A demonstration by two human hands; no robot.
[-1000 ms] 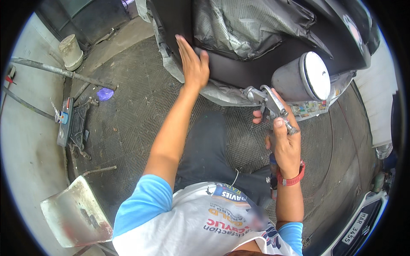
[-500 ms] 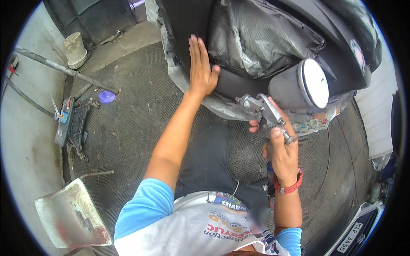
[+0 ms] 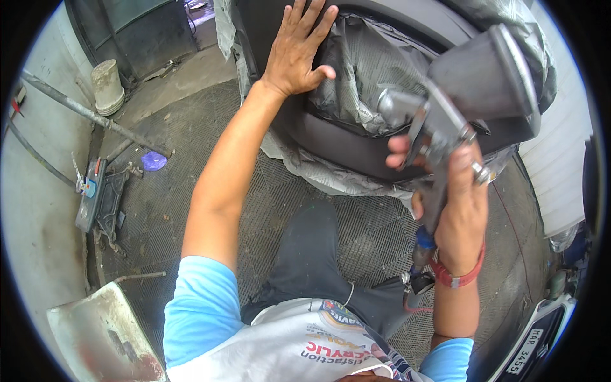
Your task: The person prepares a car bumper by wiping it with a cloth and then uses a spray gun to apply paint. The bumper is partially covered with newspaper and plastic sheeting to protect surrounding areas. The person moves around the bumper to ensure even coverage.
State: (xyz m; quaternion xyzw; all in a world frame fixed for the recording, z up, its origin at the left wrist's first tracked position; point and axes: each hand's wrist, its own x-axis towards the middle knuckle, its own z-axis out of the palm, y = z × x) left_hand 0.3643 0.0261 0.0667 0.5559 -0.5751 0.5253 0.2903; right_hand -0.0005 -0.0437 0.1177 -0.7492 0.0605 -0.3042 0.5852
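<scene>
My left hand (image 3: pixel 295 54) is open, fingers spread, over the dark grey car body panel (image 3: pixel 344 141) at the top; whether the palm touches it I cannot tell. In my right hand (image 3: pixel 461 219) is a metal spray gun (image 3: pixel 439 137), slightly blurred, its handle gripped. A large grey paint cup (image 3: pixel 477 76) sits on the gun, tilted to the right, in front of the panel. At the handle's lower end is a blue fitting (image 3: pixel 424 239). Crinkled silver-grey masking sheet (image 3: pixel 366 67) covers the panel's middle, beside my left hand.
A ribbed mat (image 3: pixel 172 184) covers the floor. On the left are a white bucket (image 3: pixel 108 88), a metal pipe (image 3: pixel 95 113), a stand with a small can (image 3: pixel 87 187) and a stained white panel (image 3: pixel 102 331). A white car front (image 3: pixel 541 337) is at lower right.
My left hand has moved farther up over the panel, its fingers spread wider. My right hand has carried the spray gun up and to the right.
</scene>
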